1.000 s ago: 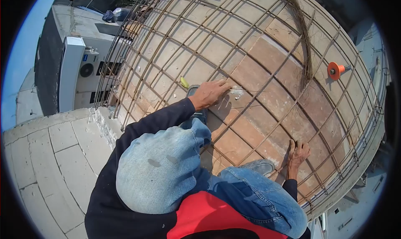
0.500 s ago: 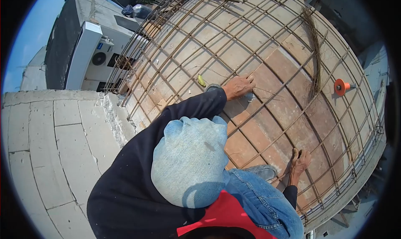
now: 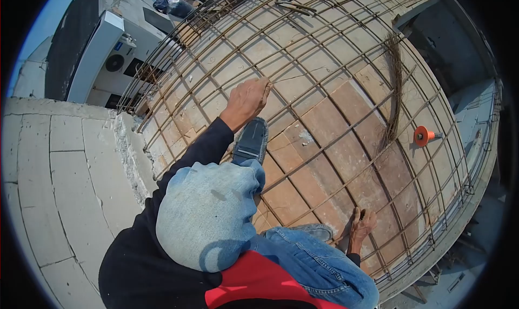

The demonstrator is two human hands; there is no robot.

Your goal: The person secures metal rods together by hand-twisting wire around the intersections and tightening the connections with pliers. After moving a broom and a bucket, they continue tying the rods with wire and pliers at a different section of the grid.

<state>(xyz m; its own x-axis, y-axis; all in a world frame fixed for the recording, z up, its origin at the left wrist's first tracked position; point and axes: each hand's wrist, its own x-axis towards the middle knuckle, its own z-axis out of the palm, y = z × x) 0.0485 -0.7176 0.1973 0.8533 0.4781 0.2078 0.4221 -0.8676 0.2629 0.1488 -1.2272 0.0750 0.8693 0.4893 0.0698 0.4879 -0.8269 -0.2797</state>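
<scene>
My left hand (image 3: pixel 246 102) is closed above the rebar grid (image 3: pixel 319 151), just beyond the toe of a dark shoe (image 3: pixel 251 140). A thin wire (image 3: pixel 297 77) runs from its fingertips to the right. Lower right, my right hand (image 3: pixel 363 227) is low over the grid beside my bent knee, its fingers slightly curled and apart, with nothing visible in them. Pale and reddish boards (image 3: pixel 346 138) lie under the bars. A bundle of thin wires (image 3: pixel 396 92) lies across the bars on the right.
Long-handled pliers (image 3: pixel 294 7) lie on the grid at the top. An orange round object (image 3: pixel 423 136) sits among the bars at right. A rough concrete ledge (image 3: pixel 130 152) borders the grid at left. The grid curves along an outer edge at lower right.
My left hand has moved left across the grid, away from the reddish boards, and the shoe beneath it shows more. The view has shifted slightly; my right hand stays low over the bars.
</scene>
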